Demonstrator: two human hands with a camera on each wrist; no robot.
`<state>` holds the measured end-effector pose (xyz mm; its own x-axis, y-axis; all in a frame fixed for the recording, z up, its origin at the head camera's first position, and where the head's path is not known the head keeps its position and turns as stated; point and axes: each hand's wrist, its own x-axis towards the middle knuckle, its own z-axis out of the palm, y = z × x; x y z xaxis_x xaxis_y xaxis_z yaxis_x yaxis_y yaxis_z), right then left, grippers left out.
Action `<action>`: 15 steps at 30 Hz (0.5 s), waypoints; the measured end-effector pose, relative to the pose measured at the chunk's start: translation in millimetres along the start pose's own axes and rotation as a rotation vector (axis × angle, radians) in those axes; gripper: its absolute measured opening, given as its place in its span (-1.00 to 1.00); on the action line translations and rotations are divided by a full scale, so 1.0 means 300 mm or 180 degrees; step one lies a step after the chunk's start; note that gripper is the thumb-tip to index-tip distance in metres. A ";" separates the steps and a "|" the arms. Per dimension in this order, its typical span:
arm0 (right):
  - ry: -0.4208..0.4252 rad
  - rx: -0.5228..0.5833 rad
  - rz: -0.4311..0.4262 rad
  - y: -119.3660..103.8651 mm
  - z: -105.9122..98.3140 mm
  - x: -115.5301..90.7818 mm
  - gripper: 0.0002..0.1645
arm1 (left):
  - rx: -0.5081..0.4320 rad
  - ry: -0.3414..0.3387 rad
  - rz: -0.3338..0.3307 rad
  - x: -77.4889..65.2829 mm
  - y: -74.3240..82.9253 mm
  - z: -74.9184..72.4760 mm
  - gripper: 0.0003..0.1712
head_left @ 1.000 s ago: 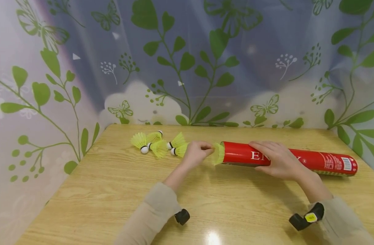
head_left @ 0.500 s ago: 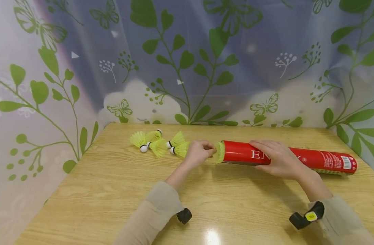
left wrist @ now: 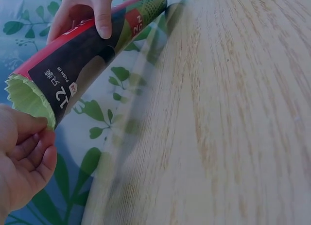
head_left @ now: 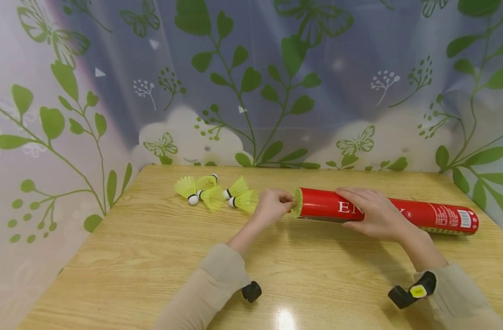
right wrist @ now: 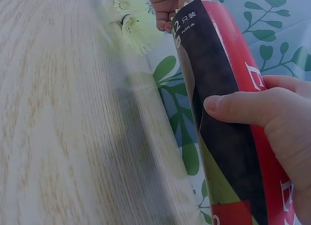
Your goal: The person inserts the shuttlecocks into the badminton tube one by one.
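Note:
A long red cardboard shuttlecock tube [head_left: 433, 217] lies on its side on the wooden table, its mouth facing left. My right hand [head_left: 375, 214] grips it from above near the middle, with the thumb against the dark side panel in the right wrist view. At the mouth, my left hand [head_left: 273, 208] pinches the skirt edge of a yellow shuttlecock [left wrist: 31, 96] between thumb and fingers. Most of that shuttlecock is inside the tube. Only its pleated skirt rim shows, and its cork is hidden.
Several yellow shuttlecocks with white corks lie loose at the back left, among them one shuttlecock [head_left: 245, 201] just left of my left hand. The wooden table [head_left: 152, 270] ends at a curtain [head_left: 338, 91] printed with leaves and butterflies.
My left hand has moved a little to the right, and the yellow shuttlecock has slid deeper into the tube's mouth. My right hand and the tube have barely moved.

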<state>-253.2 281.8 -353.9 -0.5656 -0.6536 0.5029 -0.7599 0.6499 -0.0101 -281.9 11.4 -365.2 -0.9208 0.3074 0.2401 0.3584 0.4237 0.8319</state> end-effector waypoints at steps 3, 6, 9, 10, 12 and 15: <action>0.0048 -0.0006 -0.0046 0.000 0.000 0.002 -0.01 | 0.0089 0.0016 0.0030 -0.001 0.000 0.004 -0.91; 0.0049 -0.0021 -0.0049 0.001 0.001 0.001 0.00 | 0.0192 0.0017 0.0057 -0.003 0.002 0.007 -0.91; 0.0018 -0.0016 -0.0032 0.002 0.002 0.000 0.01 | 0.0292 0.0015 0.0085 -0.004 0.005 0.007 -0.90; 0.0008 -0.0017 -0.0020 0.003 0.002 0.000 0.01 | 0.0317 0.0016 0.0079 -0.004 0.007 0.008 -0.90; 0.0003 -0.0011 -0.0012 0.003 0.003 0.001 0.01 | 0.0352 0.0023 0.0068 -0.004 0.010 0.008 -0.90; 0.0003 -0.0017 -0.0014 0.005 0.003 0.003 0.02 | 0.0378 0.0051 0.0066 -0.004 0.016 0.008 -0.89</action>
<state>-255.0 281.8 -354.3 -0.5619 -0.6561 0.5038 -0.7607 0.6491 -0.0031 -278.8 15.2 -362.8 -0.9150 0.3041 0.2653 0.3923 0.5156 0.7618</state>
